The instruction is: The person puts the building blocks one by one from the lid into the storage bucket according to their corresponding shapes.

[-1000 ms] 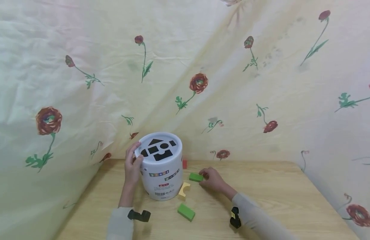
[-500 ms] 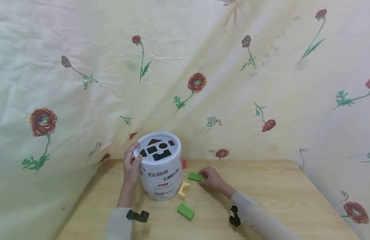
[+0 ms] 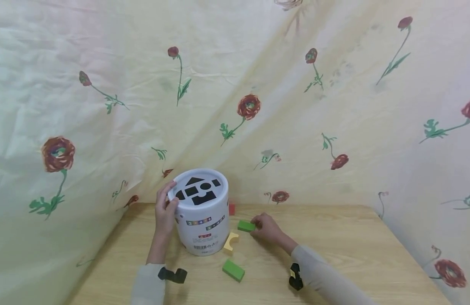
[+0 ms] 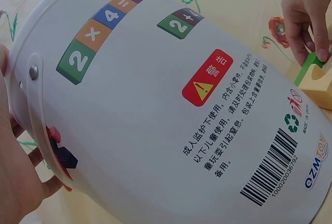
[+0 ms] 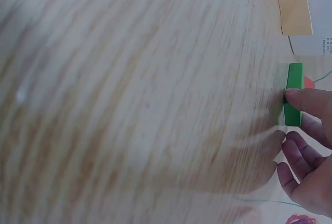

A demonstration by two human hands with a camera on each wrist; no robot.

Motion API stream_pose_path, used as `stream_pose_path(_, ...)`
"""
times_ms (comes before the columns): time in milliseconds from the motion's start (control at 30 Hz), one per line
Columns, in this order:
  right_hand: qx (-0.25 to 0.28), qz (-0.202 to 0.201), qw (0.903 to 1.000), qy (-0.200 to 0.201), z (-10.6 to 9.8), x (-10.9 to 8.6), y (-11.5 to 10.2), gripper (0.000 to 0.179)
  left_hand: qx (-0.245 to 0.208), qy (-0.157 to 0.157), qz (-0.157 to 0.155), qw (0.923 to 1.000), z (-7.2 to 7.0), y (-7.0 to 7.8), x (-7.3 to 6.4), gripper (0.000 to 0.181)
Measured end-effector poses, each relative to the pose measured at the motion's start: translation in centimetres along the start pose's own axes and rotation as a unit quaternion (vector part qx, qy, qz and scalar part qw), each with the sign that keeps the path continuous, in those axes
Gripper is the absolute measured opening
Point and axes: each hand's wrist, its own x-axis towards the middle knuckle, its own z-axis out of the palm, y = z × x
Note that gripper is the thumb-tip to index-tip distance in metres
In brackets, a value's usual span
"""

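A white toy bucket (image 3: 204, 231) stands on the table, with shape-cut holes in its lid (image 3: 197, 186) and printed number blocks on its side. My left hand (image 3: 165, 212) grips the bucket's left side near the rim, thumb at the lid's edge. In the left wrist view the bucket's white handle (image 4: 39, 99) hangs close by that hand. To the bucket's right, my right hand (image 3: 268, 228) pinches the near end of a green rectangular block (image 3: 245, 225) between thumb and fingers, low at the tabletop. The right wrist view shows the thumb pressed on this green block (image 5: 294, 97).
A yellow arch block (image 3: 231, 243) leans near the bucket's base. Closer to me lies a second green block (image 3: 233, 270). Part of a red block (image 3: 232, 209) shows behind the bucket. Flowered cloth (image 3: 204, 127) hangs behind the wooden table (image 3: 334, 254).
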Motion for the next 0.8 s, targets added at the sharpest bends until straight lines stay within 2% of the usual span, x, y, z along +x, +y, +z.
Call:
stream_pose_path(433, 0.025, 0.026, 0.9993, -0.004, -0.05, -0.1, -0.03, 0.029, 0.005, 0.002, 0.007, 1.0, -0.04, -0.16, -0.01, 0.05)
stream_pose_path(800, 0.066, -0.011, 0.9977, -0.01, -0.7, 0.01, 0.06, 0.033, 0.003, 0.02, 0.023, 0.9995, 0.06, -0.49, 0.04, 0.052)
